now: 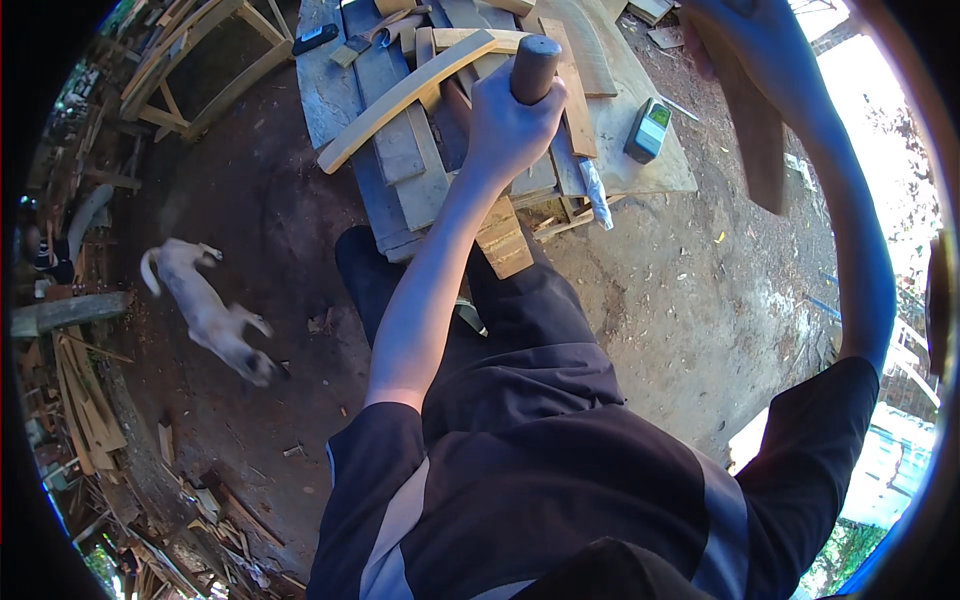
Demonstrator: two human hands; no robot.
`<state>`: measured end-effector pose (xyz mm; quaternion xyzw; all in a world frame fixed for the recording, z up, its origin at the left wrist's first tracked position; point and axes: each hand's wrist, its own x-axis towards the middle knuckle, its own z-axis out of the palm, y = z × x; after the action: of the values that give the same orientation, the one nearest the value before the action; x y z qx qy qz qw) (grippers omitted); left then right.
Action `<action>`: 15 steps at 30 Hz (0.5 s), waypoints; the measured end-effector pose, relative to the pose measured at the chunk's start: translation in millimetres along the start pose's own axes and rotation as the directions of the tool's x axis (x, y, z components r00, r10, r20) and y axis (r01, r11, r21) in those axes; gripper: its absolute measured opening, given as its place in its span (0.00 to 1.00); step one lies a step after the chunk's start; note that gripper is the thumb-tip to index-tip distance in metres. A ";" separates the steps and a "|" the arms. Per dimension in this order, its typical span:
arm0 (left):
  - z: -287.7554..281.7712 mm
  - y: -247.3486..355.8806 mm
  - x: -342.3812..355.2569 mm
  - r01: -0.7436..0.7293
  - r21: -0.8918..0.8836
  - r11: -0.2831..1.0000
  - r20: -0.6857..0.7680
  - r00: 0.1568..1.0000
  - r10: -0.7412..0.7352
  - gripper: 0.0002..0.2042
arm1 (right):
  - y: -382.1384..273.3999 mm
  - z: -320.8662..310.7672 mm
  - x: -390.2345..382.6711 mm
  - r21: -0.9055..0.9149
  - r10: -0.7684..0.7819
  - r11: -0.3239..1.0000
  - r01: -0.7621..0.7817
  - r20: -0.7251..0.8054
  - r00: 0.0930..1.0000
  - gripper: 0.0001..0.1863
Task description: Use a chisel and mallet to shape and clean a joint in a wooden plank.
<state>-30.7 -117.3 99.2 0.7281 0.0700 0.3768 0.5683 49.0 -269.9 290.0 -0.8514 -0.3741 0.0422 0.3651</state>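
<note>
My left hand [515, 125] is wrapped round a thick, dark wooden handle [537, 62] held upright over the workbench, its flat round end facing up. Whatever tool sits below the fist is hidden. Raised at the upper right, my right hand [735, 20] grips a long flat piece of dark wood [750, 120] that hangs down, apart from the handle. Just left of my left fist, a pale curved wooden strip [410, 98] lies across boards. A light wooden piece [505, 240] juts from the bench toward my lap, under my left wrist.
On the worn bench top [650, 180] lie several boards, a blue-green box with a small display [648, 130] and a small black object [315, 38]. A pale dog [205, 305] is on the dirt floor at left. Scrap wood [85, 400] is heaped along the left edge.
</note>
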 end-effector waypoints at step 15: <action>-11.7 -4.7 -3.2 0.068 -0.071 0.995 -0.023 0.997 -0.069 0.08 | 42.5 26.2 -30.3 -0.103 -0.074 0.987 0.122 0.384 0.920 0.22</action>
<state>-38.8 -108.4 94.4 0.7001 0.0887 0.3684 0.6052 44.0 -294.0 237.0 -0.8287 -0.4816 0.1639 0.2336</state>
